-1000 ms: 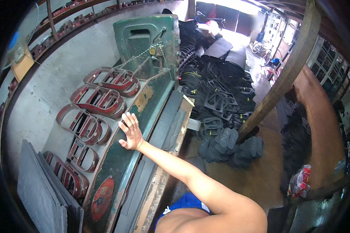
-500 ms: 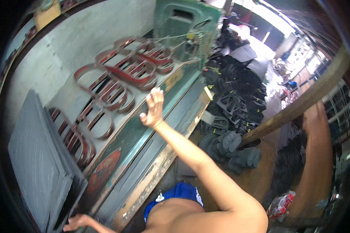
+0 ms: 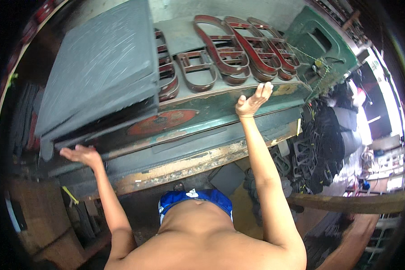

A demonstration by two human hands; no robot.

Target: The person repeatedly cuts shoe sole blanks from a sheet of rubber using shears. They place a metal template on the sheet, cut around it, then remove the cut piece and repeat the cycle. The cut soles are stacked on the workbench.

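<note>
While right hand (image 3: 252,101) rests on press bed (image 3: 198,112), left hand (image 3: 82,154) nears grey sheets (image 3: 99,67).

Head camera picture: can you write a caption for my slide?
Left hand under grey sheets, right hand on green machine beside red cutting dies.

A stack of dark grey rubber sheets (image 3: 99,67) lies flat on the left part of a green machine table (image 3: 238,96), tilted in view, its front corner hanging over the edge. Just below that corner the left hand (image 3: 82,155) is open, palm up. The right hand (image 3: 253,100) rests open on the table's front edge, near red metal cutting frames (image 3: 238,49).
</note>
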